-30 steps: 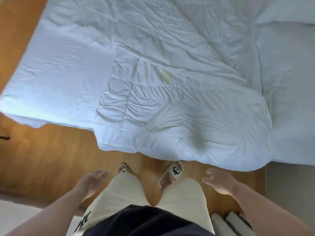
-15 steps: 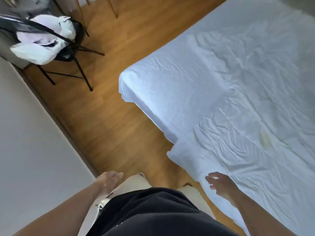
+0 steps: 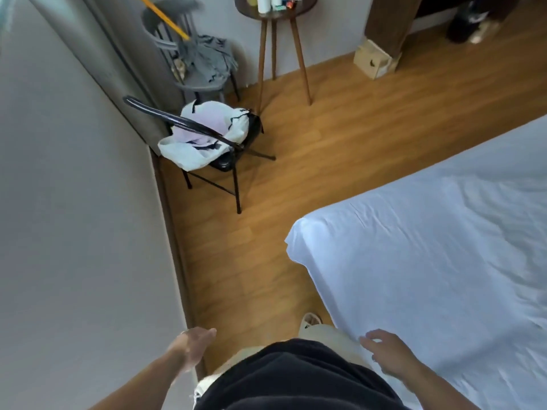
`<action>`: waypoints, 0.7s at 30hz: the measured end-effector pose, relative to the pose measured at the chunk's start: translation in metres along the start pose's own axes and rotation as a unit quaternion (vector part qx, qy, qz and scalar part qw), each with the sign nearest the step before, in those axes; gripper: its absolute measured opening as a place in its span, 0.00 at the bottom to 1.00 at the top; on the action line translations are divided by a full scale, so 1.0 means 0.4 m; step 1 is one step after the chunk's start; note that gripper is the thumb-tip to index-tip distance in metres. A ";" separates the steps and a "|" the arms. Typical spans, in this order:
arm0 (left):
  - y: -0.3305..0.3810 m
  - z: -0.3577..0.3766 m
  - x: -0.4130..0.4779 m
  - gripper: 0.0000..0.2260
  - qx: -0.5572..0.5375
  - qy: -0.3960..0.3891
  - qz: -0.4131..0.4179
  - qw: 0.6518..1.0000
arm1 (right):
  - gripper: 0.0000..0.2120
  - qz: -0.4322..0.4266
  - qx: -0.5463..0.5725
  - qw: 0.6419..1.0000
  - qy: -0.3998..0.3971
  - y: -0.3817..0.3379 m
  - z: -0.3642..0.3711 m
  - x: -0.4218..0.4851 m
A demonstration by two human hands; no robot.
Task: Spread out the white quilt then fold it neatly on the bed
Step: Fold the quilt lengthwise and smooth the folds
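The bed (image 3: 370,238), covered in white cloth, fills the right half of the head view, its near corner rounded. The white quilt (image 3: 509,261) shows only as wrinkled white fabric at the far right; its edge is not clear against the sheet. My right hand (image 3: 384,355) hovers open over the bed's near edge at the bottom, fingers spread, holding nothing. My left hand (image 3: 192,344) hangs open at my side above the floor, close to the wall. My dark top and light trousers fill the bottom middle.
A grey wall (image 3: 74,232) runs down the left. A black folding chair (image 3: 213,149) with white clothes stands by it, a grey chair (image 3: 189,54) and a round wooden side table (image 3: 275,13) behind. A cardboard box (image 3: 374,62) sits far back. Wooden floor (image 3: 266,232) lies between.
The view has swung left and along the bed side: the crumpled quilt has slid out to the right, the chairs and side table have come in. Both hands stay open and empty.
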State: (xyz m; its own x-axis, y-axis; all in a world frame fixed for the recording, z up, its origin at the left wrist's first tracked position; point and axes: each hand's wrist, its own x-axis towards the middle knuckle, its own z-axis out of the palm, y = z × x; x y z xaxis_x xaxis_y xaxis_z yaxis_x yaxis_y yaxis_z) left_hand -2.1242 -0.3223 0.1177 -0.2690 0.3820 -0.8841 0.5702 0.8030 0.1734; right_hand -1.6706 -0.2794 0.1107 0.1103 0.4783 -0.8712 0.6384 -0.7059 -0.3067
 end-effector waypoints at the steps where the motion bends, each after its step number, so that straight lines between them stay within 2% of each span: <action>1: 0.056 -0.023 -0.016 0.17 -0.016 0.020 0.004 1.000 | 0.18 -0.008 -0.009 1.000 -0.011 -0.056 -0.029 0.030; 3: 0.160 -0.080 -0.022 0.15 -0.033 0.054 0.024 0.998 | 0.18 -0.023 -0.035 0.999 -0.030 -0.182 -0.095 0.086; 7: 0.309 -0.191 0.045 0.13 -0.043 0.073 0.047 0.995 | 0.19 -0.033 -0.030 0.999 -0.027 -0.426 -0.222 0.184; 11: 0.427 -0.325 0.189 0.10 -0.031 0.052 0.041 0.997 | 0.15 -0.035 -0.001 0.999 -0.009 -0.639 -0.309 0.285; 17: 0.663 -0.608 0.436 0.14 0.154 0.012 0.060 0.986 | 0.16 0.016 0.058 0.998 0.020 -0.869 -0.346 0.415; 21: 0.886 -0.796 0.537 0.17 0.231 -0.024 0.123 0.965 | 0.18 0.039 0.108 0.992 0.049 -1.010 -0.353 0.463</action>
State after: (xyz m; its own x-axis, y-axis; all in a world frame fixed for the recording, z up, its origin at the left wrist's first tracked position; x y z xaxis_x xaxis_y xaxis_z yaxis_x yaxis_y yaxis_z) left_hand -2.2271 0.1902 0.1274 -0.0520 0.5048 -0.8617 0.9004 0.3970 0.1783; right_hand -1.8004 0.1679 0.1275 0.2325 0.4594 -0.8572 0.4476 -0.8331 -0.3251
